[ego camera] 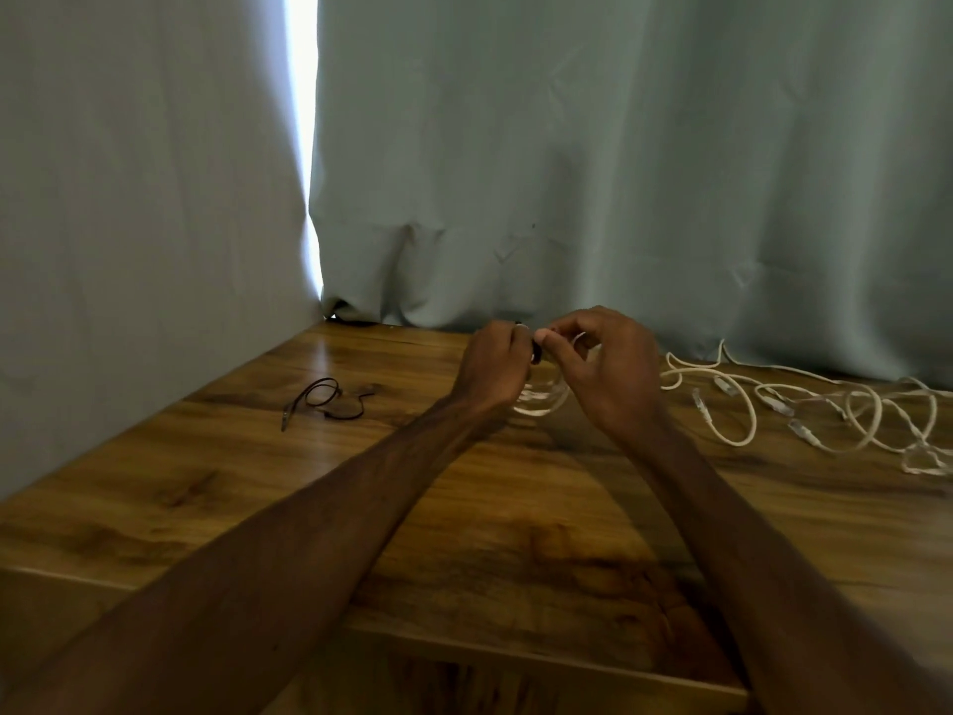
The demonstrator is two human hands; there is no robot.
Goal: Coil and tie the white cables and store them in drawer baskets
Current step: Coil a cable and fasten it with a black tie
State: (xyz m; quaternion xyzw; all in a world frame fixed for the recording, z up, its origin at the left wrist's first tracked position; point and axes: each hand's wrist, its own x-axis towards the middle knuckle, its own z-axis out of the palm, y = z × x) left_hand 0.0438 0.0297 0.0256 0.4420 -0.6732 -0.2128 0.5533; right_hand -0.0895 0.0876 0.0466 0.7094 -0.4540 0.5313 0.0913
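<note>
A coiled white cable (541, 399) hangs between both hands just above the wooden table (309, 487). My left hand (492, 371) and my right hand (606, 371) are closed on its top, fingertips almost meeting around a small dark tie (536, 353). Most of the coil is hidden behind the hands. A tangle of loose white cables (804, 410) with clear plugs lies on the table to the right.
Thin black ties (325, 402) lie on the table to the left. Pale green curtains (567, 162) hang along the table's back and left sides, with a bright gap at the corner. The table's front edge runs below my forearms.
</note>
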